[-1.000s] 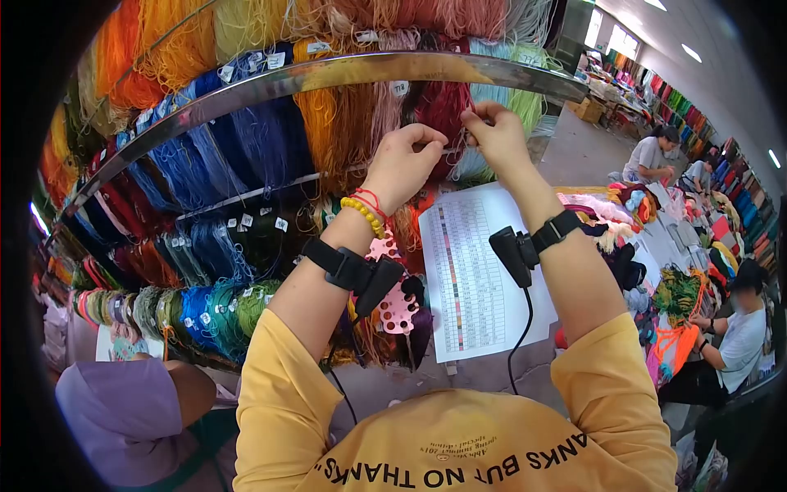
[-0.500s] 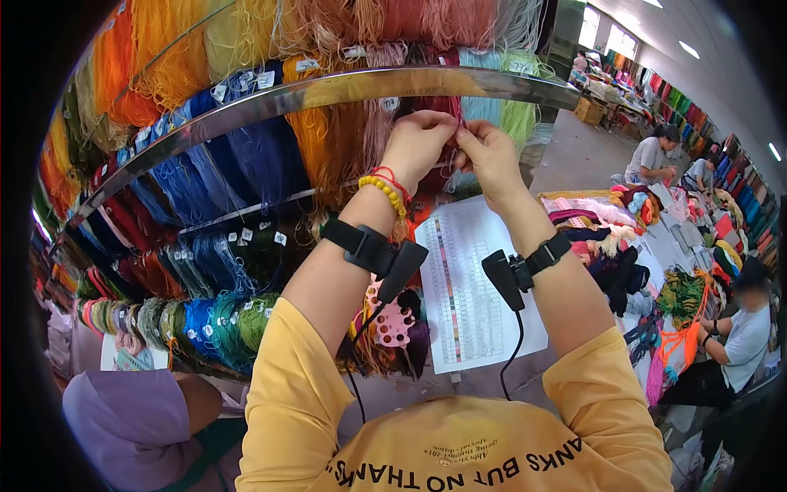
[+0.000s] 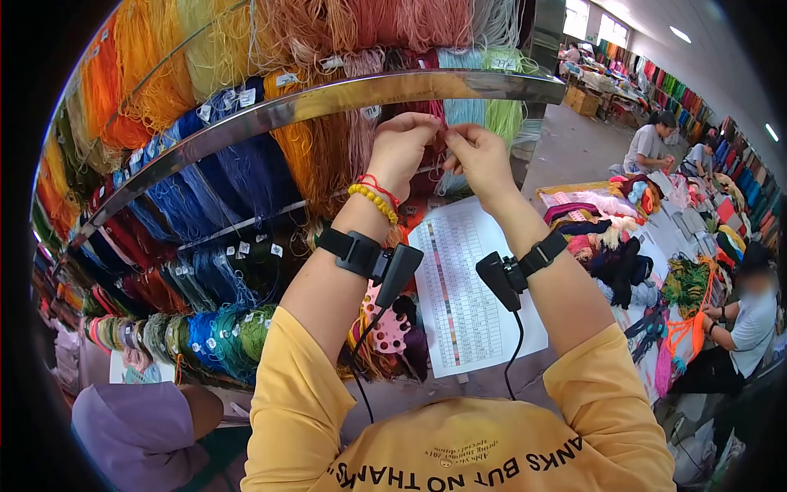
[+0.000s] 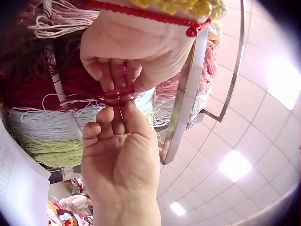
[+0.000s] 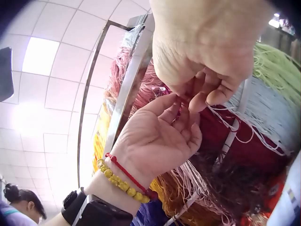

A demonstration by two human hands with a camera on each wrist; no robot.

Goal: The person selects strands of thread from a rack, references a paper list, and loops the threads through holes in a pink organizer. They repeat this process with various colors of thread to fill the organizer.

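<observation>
A deep red thread strand [image 4: 120, 92] runs between the fingertips of both hands in the left wrist view. My left hand [image 3: 402, 153], with a red cord and yellow beads at its wrist, pinches it from one side. From the other side my right hand [image 3: 485, 164] pinches it with thumb and fingers, the fingertips of both hands nearly meeting. Dark red hanks [image 5: 230, 136] hang just behind the hands, beside light blue hanks [image 5: 268, 101]. The exact form of the strand is partly hidden by the fingers.
A curved metal rail [image 3: 328, 98] crosses above the hands. Below them hangs a printed chart [image 3: 467, 303], beside a pink holed card [image 3: 387, 328]. Heaps of yarn cover a table [image 3: 553, 188] at the right, where people sit; another person [image 3: 135, 435] is at lower left.
The hands were apart a second ago and have come together at the red strand. Since half a second ago they have barely moved, while the head view has shifted slightly.
</observation>
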